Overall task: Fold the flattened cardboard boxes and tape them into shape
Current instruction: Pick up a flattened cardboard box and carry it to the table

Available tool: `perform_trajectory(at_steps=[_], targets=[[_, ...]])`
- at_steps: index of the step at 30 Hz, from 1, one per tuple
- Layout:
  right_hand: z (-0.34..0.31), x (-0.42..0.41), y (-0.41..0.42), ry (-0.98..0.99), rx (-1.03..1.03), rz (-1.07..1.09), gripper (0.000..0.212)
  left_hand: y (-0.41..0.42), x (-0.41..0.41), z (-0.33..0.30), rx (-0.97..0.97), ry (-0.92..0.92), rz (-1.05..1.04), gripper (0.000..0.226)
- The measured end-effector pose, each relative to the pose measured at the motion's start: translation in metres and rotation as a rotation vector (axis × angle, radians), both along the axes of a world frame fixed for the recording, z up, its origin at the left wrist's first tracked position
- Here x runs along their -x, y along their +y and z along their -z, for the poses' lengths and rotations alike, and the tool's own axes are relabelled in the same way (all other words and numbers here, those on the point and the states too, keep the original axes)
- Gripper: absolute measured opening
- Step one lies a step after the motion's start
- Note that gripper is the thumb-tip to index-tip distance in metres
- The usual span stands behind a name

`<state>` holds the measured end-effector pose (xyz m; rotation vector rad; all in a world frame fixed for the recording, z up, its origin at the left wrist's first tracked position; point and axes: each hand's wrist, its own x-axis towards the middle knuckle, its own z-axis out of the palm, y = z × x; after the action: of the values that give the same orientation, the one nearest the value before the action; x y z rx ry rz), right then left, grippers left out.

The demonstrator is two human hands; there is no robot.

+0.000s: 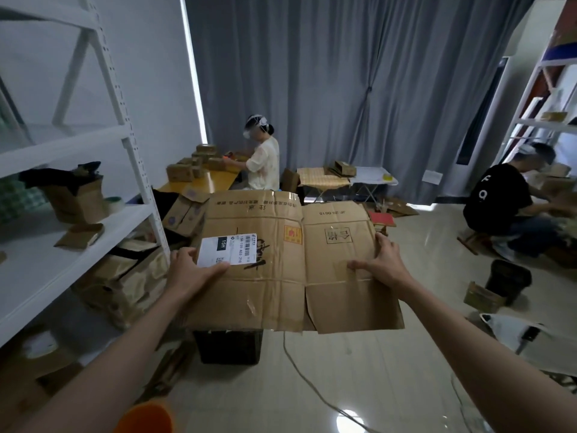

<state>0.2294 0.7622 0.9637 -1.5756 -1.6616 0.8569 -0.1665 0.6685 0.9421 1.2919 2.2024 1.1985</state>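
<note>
I hold a flattened brown cardboard box (281, 264) out in front of me, above the floor, its printed side up. A white shipping label (226, 249) is stuck on its left half, and old clear tape runs along its creases. My left hand (190, 270) grips the box's left edge, thumb on top just below the label. My right hand (382, 265) grips the right edge, thumb lying across the top and fingers spread along the side. The flaps nearest me hang free.
A white metal shelf rack (78, 195) with boxes and tape rolls stands on the left, and a pile of cardboard (131, 276) lies below it. A black crate (229, 346) sits under the box. A cable (312, 389) crosses the tiled floor. Two people work at the back and right.
</note>
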Motion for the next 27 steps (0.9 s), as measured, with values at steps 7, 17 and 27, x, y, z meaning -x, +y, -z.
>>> perform_trajectory(at_steps=[7, 17, 27], targets=[[0.007, 0.028, 0.131, -0.022, 0.012, 0.066, 0.112, 0.155, 0.034, 0.011, 0.018, 0.032, 0.069, 0.094], [0.010, 0.024, 0.287, -0.021, 0.034, 0.239, 0.110, 0.376, 0.032, 0.003, 0.039, 0.048, 0.242, 0.092], [0.049, -0.049, 0.461, -0.012, 0.053, 0.354, 0.111, 0.598, -0.034, 0.043, 0.083, 0.079, 0.378, 0.098]])
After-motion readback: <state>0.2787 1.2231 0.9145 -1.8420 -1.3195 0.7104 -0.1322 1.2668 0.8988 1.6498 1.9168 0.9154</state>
